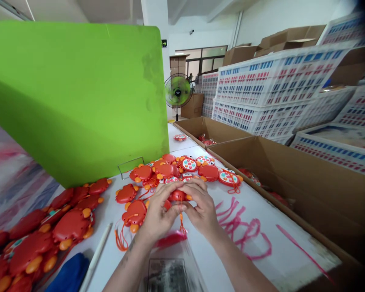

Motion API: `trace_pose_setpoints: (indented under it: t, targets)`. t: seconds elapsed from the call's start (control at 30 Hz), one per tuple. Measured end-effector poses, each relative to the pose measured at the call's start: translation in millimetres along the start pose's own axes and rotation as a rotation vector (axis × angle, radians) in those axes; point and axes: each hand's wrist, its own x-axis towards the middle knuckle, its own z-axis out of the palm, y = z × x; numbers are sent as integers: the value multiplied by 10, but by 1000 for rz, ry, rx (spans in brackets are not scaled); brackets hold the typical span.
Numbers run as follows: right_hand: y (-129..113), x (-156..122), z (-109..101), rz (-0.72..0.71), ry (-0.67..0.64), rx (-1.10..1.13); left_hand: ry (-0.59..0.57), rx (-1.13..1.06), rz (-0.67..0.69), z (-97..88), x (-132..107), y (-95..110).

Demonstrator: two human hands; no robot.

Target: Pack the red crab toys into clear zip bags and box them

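Both my hands are closed around a red crab-shaped toy (179,196) above the white table. My left hand (162,209) grips its left side, and my right hand (201,205) holds the right side, thumbs almost meeting at the near edge. An orange cord (181,222) hangs from the toy between the thumbs. Below my hands lies a clear plastic bag (194,257) with a pink band (170,240) at its top. Just beyond are several similar toys, some red side up like this toy (136,212), others showing a white face with coloured buttons (189,164).
More red toys (74,224) are heaped at left, near a blue cloth item (69,273) and a white stick (95,257). A green panel (79,101) stands behind. Open cardboard boxes (307,178) line the right edge. Pink strips or marks (246,235) cover part of the table (280,259).
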Motion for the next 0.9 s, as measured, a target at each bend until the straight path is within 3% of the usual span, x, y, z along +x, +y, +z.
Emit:
trace_pose_setpoints:
  t: [0.2, 0.4, 0.5, 0.67, 0.83, 0.9]
  targets:
    - [38, 15, -6, -7, 6, 16, -51, 7, -36, -151, 33, 57]
    - [28, 41, -30, 28, 2, 61, -71, 70, -106, -252, 27, -39]
    - [58, 2, -7, 104, -15, 126, -20, 59, -140, -221, 29, -60]
    - [135, -32, 7, 371, -83, 340, 72, -46, -179, -189, 37, -36]
    - [191, 0, 6, 405, -40, 242, 210, 74, -92, -167, 55, 29]
    - [207, 3, 5, 398, 11, 223, 300, 112, -139, -155, 54, 70]
